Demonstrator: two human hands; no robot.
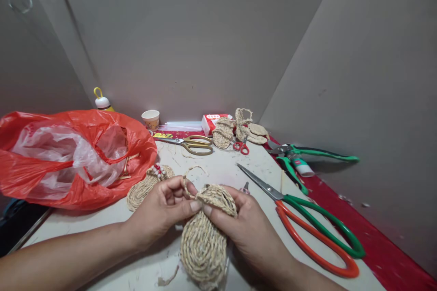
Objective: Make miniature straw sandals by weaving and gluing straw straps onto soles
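A: Quick one. Where's the thing sitting?
B: The woven slipper [204,250] is sitting at the lower centre of the frame, over the desk [218,170].
A: Long axis?
B: Running nearly upright in the frame, leaning a little, lower end slightly left. The strap [218,195] end is pointing toward the upper part of the frame; the bare rounded end is pointing at the bottom edge.
A: Hands?
B: Both are gripping. The left hand [167,204] is pinching the strap's left edge between thumb and forefinger, other fingers curling. The right hand [242,218] is wrapping the strap's right side, thumb pressing on the front. The two thumb tips are nearly meeting.
A: Loose bits?
B: A straw cord [185,183] is rising by the left fingers and curving right.
A: Nearby?
B: A beaded slipper [141,193] is lying left of centre, just beside the left hand, its rounded end pointing lower left. The red plastic bag [102,195] is filling the left side. Large scissors [273,192] are lying at lower right, blades pointing upper left. Gold-handled scissors [186,142] are resting near mid-frame, tips pointing left.
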